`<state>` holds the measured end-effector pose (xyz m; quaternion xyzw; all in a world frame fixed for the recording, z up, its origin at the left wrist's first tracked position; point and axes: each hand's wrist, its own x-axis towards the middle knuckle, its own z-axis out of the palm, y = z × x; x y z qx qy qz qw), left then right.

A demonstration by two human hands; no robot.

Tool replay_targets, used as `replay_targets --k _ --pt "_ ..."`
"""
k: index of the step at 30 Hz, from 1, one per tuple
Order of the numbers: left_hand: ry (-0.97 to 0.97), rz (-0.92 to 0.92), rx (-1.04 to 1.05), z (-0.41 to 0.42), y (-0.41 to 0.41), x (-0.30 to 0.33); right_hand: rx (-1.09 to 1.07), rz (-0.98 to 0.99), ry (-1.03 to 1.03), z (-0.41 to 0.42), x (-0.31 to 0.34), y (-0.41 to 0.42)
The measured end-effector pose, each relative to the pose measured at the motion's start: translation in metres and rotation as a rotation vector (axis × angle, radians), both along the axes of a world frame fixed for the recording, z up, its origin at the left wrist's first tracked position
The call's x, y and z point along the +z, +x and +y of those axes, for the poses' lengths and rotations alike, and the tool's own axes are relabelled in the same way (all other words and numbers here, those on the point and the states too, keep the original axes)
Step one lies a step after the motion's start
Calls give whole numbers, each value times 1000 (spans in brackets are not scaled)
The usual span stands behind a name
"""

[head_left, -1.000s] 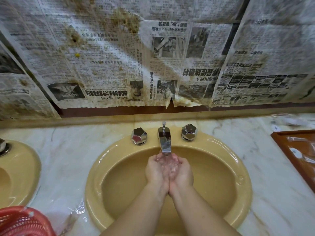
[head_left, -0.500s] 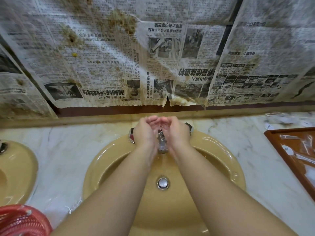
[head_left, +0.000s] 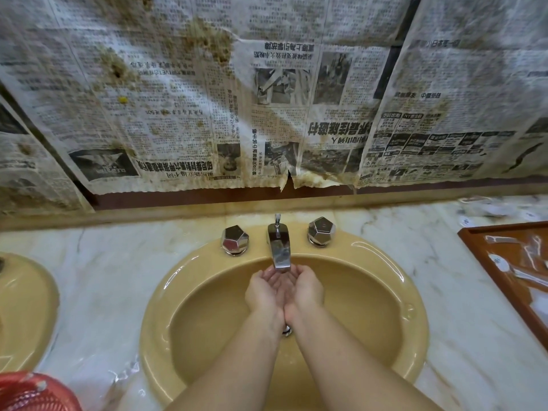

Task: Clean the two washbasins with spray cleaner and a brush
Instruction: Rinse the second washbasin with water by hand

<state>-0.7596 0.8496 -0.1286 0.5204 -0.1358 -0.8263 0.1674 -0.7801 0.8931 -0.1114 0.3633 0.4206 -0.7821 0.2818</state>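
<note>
Newspaper sheets [head_left: 267, 93] cover the wall above the tap [head_left: 278, 247], hung upside down and printed in Chinese characters; the big headlines are too blurred to make out. Left of the tap, one inverted line ends in "50". No other lettering is legible.

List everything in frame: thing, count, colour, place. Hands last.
mustard-yellow oval ceramic washbasin: 1, centre, set into the counter
second mustard-yellow washbasin: 1, partly cut off at the left edge
chrome spout tap: 1, on the centre basin's back rim
faceted chrome tap knobs: 2, one either side of the spout
white veined marble counter: 1, around both basins
stained newspaper sheets: several, covering the wall behind
brown wooden tray: 1, right edge, holding clear wrapped items
red plastic mesh basket: 1, bottom left corner
left hand: cupped under the spout
right hand: cupped against the left
</note>
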Motion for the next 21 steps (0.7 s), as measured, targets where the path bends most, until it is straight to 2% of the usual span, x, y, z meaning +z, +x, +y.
replay_targets --k 5,11,17,21 --pt "85 62 13 2 5 -1 -48 -9 -63 3 -8 8" --pt "73 122 74 6 24 12 -76 6 -167 9 2 25" --pt "55 180 110 22 40 59 -100 17 -254 27 43 38" --pt "-51 277 34 24 0 95 -111 155 -240 25 81 2"
